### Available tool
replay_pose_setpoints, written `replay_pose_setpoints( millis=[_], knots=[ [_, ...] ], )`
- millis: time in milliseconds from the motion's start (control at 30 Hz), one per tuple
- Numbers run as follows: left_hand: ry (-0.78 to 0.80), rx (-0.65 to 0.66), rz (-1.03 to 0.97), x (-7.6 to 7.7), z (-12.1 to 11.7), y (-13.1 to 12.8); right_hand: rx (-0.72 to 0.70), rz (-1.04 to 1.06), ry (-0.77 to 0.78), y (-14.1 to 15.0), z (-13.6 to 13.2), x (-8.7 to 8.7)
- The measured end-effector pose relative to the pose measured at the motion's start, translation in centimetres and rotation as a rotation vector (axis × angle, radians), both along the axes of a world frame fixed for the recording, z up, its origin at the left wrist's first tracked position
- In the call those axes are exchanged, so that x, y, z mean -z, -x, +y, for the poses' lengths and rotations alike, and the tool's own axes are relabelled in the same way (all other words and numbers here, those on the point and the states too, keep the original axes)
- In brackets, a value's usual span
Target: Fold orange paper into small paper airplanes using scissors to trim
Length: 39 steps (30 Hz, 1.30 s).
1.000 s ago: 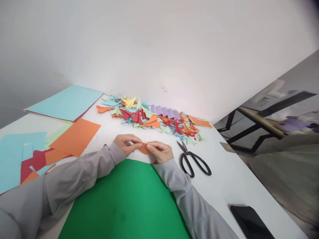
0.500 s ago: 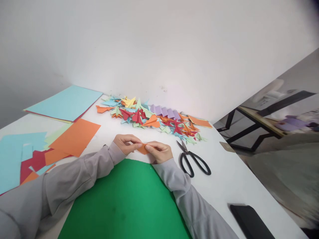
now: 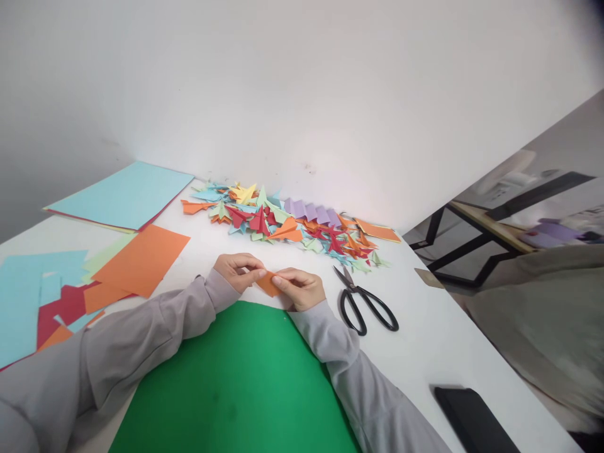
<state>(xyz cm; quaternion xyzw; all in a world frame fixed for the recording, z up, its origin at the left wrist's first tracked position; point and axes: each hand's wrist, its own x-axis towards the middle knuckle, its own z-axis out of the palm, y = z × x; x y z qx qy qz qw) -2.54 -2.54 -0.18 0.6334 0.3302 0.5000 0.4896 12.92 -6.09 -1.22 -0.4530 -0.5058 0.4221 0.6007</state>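
A small piece of orange paper (image 3: 268,285) is pinched between my two hands, just beyond the far edge of the green sheet (image 3: 240,377). My left hand (image 3: 240,272) grips its left side with thumb and fingertips. On the right side, my right hand (image 3: 301,288) holds it the same way. Part of the paper is hidden behind the fingers, so its folds do not show clearly. Behind both hands lies a long heap of small folded paper planes (image 3: 285,229) in several colours. Black-handled scissors (image 3: 353,288) rest with blades parted, right of my right hand.
At the left lie orange sheets (image 3: 146,261), red scraps (image 3: 70,303) and light blue paper (image 3: 19,296). A stack of large sheets (image 3: 125,195) sits against the white wall (image 3: 302,94). A black flat object (image 3: 472,415) is near the right table edge. Another black-framed table (image 3: 491,233) stands beyond.
The orange paper has turned slightly between my fingers, and more of its face shows. Both hands stay in nearly the same place.
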Motion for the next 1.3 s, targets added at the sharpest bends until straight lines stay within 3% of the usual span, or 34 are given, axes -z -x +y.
replay_pose_setpoints(
  millis=[233, 500, 633, 867, 933, 1033, 1133, 1300],
  knots=[
    [0.044, 0.019, 0.035, -0.4, -0.6, -0.1, -0.001, -0.061, 0.012, 0.1, -0.1, 0.0],
    [0.175, -0.110, -0.002, 0.0, 0.4, 0.0, 0.039, 0.003, 0.030, -0.1, 0.1, -0.1],
    [0.222, -0.095, 0.016, -0.5, 0.1, 0.1, 0.069, 0.031, 0.035, -0.1, 0.1, -0.1],
    [0.328, 0.033, -0.156, -0.9, -0.4, -0.3, 0.129, 0.046, 0.091, -0.9, 0.6, 0.4],
    [0.386, 0.050, -0.186, -1.0, -0.3, -0.2, 0.083, 0.056, 0.079, -1.0, 0.5, 0.4],
    [0.470, 0.073, -0.170, -1.1, -0.2, 0.0, -0.114, 0.002, 0.139, -1.0, 0.0, 0.0],
    [0.448, 0.138, -0.067, -1.2, -0.5, 0.0, -0.280, -0.089, 0.232, -0.8, -0.5, -0.6],
    [0.380, 0.210, 0.058, -1.0, -1.1, -0.1, -0.275, -0.166, 0.186, -0.3, -0.9, -0.7]
  ],
)
